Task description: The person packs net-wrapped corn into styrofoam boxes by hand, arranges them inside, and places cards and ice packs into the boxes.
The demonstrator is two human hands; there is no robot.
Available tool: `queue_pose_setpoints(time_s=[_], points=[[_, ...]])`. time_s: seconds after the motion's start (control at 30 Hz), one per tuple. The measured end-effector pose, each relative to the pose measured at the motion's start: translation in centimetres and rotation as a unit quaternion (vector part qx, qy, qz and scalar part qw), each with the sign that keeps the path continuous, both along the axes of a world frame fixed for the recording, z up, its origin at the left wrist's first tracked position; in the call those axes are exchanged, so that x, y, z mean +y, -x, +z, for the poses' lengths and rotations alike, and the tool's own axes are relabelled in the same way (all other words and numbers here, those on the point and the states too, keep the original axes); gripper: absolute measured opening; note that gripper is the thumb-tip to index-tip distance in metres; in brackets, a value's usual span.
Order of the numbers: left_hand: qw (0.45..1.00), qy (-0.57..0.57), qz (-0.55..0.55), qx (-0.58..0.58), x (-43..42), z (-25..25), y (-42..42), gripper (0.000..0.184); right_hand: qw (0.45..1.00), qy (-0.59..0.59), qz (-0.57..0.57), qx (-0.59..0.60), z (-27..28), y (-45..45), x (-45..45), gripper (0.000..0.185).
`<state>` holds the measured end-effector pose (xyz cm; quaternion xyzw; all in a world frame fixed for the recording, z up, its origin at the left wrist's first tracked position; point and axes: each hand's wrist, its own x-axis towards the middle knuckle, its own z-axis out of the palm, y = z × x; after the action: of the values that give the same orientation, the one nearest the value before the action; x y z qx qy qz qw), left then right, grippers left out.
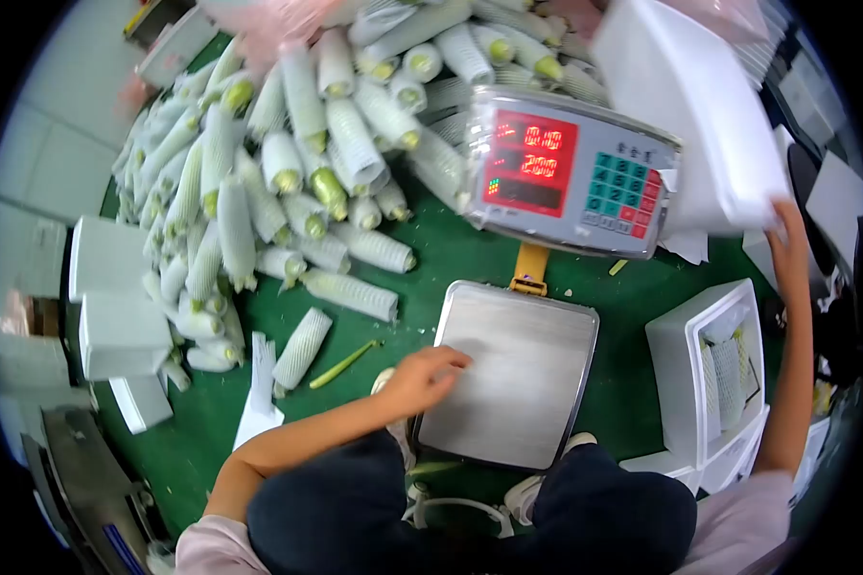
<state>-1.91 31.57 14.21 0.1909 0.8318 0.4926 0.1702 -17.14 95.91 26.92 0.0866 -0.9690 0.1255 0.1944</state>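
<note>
My right hand (788,235) grips the lower right edge of a white foam box (686,115), which is tilted and smeared by motion beside the scale display. Over the left edge of the weighing scale's bare metal plate (518,374), my left hand (427,381) hangs with loosely bent fingers and nothing in it. Red digits glow on the scale's display (573,172), which stands on a yellow post behind the plate. Left of the plate lie a long vegetable in a white net sleeve (304,350) and a thin green strip (345,364).
A large heap of net-sleeved long vegetables (288,172) covers the green floor at the back left. An open foam box (710,374) with sleeved vegetables inside stands at right. White foam boxes (125,331) stand at left. Pink plastic (278,29) lies over the heap.
</note>
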Motion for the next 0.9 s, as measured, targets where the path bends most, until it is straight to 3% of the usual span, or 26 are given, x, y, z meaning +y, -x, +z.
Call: queue_pose_setpoints(time_s=[0.1, 0.17, 0.3, 0.37, 0.4, 0.5, 0.57, 0.6, 0.63, 0.67, 0.73, 0.77, 0.8, 0.83, 0.87, 0.9], points=[[0.964, -0.1, 0.189, -0.157, -4.6, -3.7, -2.6, 0.025, 0.993, -0.093, -0.021, 0.062, 2.9, -15.1, 0.1, 0.033], [0.955, -0.116, 0.228, -0.149, -6.6, -5.3, -4.3, 0.025, 0.97, -0.209, 0.012, 0.122, 5.0, -21.5, -3.4, 0.031], [0.956, 0.056, 0.278, -0.078, -10.1, -12.2, -9.4, 0.025, 0.951, -0.227, 0.157, 0.143, 8.6, -24.0, -11.3, 0.021], [0.934, -0.087, 0.345, -0.038, -10.0, -15.6, -12.6, 0.024, 0.929, -0.278, 0.238, 0.061, 10.1, -23.8, -14.1, 0.019], [0.916, -0.048, 0.373, -0.143, -8.9, -3.3, -14.5, 0.033, 0.916, -0.28, 0.283, 0.053, 11.9, -23.2, -19.3, 0.016], [0.911, -0.065, 0.407, -0.01, -11.7, -9.2, -16.0, 0.028, 0.878, -0.283, 0.378, -0.072, 10.0, -21.0, -24.4, 0.015], [0.897, -0.061, 0.43, 0.075, -13.9, -13.0, -16.8, 0.026, 0.841, -0.257, 0.446, -0.165, 5.9, -19.2, -23.6, 0.015], [0.869, 0.071, 0.478, 0.112, -15.1, -13.2, -16.2, 0.032, 0.83, -0.251, 0.455, -0.202, 3.7, -18.9, -23.4, 0.014], [0.846, 0.14, 0.489, 0.162, -17.2, -14.3, -15.2, 0.038, 0.817, -0.257, 0.466, -0.221, 2.5, -18.6, -24.3, 0.013], [0.841, 0.186, 0.48, 0.17, -19.5, -12.3, -14.2, 0.048, 0.804, -0.265, 0.483, -0.223, 0.9, -17.8, -24.9, 0.013], [0.784, 0.335, 0.501, 0.146, -22.8, -11.8, -12.2, 0.064, 0.807, -0.262, 0.457, -0.266, -1.3, -16.6, -24.5, 0.014], [0.778, 0.372, 0.494, 0.109, -24.7, -13.5, -11.3, 0.071, 0.794, -0.321, 0.444, -0.263, 1.3, -16.6, -27.3, 0.026], [0.813, 0.349, 0.467, -0.008, -26.3, -12.7, -10.3, 0.08, 0.793, -0.325, 0.434, -0.278, 3.2, -16.1, -29.0, 0.04], [0.81, 0.391, 0.436, -0.019, -27.2, -13.3, -9.9, 0.091, 0.803, -0.309, 0.432, -0.27, 5.5, -15.4, -30.5, 0.049], [0.804, 0.403, 0.437, 0.0, -27.8, -14.2, -9.8, 0.093, 0.856, -0.227, 0.409, -0.221, 6.1, -14.1, -29.2, 0.046], [0.79, 0.414, 0.448, -0.053, -27.7, -13.8, -9.3, 0.093, 0.897, -0.142, 0.384, -0.169, 6.0, -13.0, -27.7, 0.044]])
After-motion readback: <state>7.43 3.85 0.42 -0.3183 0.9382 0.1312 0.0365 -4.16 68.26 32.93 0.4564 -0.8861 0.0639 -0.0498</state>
